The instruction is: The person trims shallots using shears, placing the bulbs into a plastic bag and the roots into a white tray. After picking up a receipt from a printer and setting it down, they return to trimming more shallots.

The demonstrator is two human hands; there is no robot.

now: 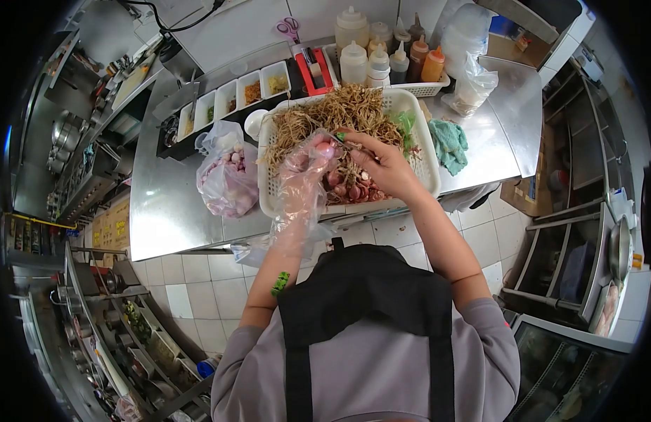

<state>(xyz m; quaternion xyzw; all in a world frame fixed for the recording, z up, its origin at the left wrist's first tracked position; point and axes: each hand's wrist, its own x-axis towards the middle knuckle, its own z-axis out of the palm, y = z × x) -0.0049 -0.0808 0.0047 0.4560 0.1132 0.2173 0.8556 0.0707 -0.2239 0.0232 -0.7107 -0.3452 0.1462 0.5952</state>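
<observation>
A white plastic basket (432, 165) stands on the steel table, holding dry brown stalks (353, 109) at the back and red shallots (353, 191) at the front. Over its middle, my left hand (308, 156) wears a clear plastic glove and has its fingers closed round a pinkish shallot (326, 150). My bare right hand (382, 163) is beside it, fingers bent together near the shallot and some thin stalks; what they pinch is too small to name. Something green shows at the right fingertips. A bag of peeled shallots (229, 176) sits left of the basket.
Squeeze bottles (353, 63) stand behind the basket, beside a red holder (315, 72) and white trays of ingredients (252, 89). A green cloth (448, 146) and a clear bag (473, 88) lie to the right. The steel table's edge (178, 250) is towards me.
</observation>
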